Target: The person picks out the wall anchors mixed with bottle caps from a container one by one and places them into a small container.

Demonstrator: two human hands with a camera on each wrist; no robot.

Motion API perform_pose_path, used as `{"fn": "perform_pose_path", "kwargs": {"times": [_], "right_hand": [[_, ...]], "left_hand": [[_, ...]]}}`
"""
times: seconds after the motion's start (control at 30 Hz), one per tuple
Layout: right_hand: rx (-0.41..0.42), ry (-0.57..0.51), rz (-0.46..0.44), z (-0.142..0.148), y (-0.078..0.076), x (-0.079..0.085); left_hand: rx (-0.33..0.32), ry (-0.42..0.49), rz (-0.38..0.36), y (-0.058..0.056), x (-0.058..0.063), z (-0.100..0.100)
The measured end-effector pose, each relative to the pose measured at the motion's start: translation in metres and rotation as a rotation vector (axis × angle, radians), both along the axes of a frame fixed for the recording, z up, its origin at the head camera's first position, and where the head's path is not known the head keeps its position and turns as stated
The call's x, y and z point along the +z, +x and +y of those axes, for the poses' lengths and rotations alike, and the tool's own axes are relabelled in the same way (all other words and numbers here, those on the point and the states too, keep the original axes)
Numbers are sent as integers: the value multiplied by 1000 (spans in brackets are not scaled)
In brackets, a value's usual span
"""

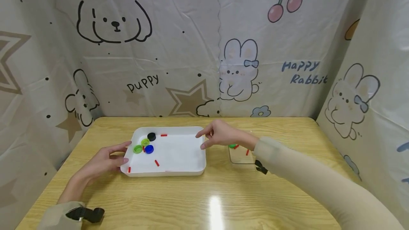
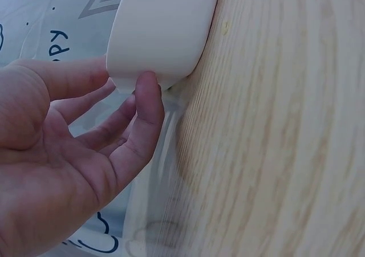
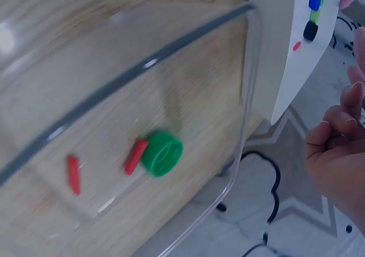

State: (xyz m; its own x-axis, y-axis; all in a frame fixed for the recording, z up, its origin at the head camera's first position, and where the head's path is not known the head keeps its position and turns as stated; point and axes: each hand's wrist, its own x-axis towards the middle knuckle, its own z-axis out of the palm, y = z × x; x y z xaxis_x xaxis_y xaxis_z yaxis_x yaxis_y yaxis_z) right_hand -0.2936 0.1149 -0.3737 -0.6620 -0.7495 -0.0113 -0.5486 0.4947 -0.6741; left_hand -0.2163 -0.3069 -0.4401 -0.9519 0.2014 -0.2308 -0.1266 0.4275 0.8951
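My left hand (image 1: 103, 159) grips the white tray (image 1: 183, 152); my right hand (image 1: 223, 133) holds nothing. Probably light, stiff (perhaps slippery), best held at both ends.

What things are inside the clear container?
The clear container shows a green cap and two red sticks; in the head view, the right arm covers its far part.

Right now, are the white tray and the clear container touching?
Apart: the head view shows bare tabletop between the white tray and clear container.
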Motion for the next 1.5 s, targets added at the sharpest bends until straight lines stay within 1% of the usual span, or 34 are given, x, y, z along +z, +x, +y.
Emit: {"fn": "perform_pose_path", "kwargs": {"times": [0.2,0.3,0.5,0.6,0.67,0.83,0.93,1.1,1.3,1.43,1.5], "right_hand": [[69,40,29,-36,-3,-10],[100,35,19,-52,-5,-17],[105,41,-10,-77,-11,-35],[111,34,-37,-89,-13,-41],[113,36,-51,-96,-14,-43],[115,38,-84,-113,-13,-45],[123,33,-96,-124,-12,-49],[122,29,-109,-138,-11,-57],[137,17,-134,-147,-10,-69],[133,22,-152,-149,-9,-72],[132,32,-145,-151,-8,-73]], "left_hand": [[0,-15,2,-1,-1,0],[-6,-17,10,-2,-1,-1],[-26,-19,24,-3,0,-4],[-39,-5,22,-3,0,-6],[-49,19,17,-3,-1,-7],[-68,79,11,-4,-2,-9],[-70,90,13,-4,-3,-10],[-58,76,1,-3,-4,-10],[-45,67,-9,-3,-5,-9],[-50,81,-3,-3,-3,-8],[-54,86,2,-2,-2,-8]]}}
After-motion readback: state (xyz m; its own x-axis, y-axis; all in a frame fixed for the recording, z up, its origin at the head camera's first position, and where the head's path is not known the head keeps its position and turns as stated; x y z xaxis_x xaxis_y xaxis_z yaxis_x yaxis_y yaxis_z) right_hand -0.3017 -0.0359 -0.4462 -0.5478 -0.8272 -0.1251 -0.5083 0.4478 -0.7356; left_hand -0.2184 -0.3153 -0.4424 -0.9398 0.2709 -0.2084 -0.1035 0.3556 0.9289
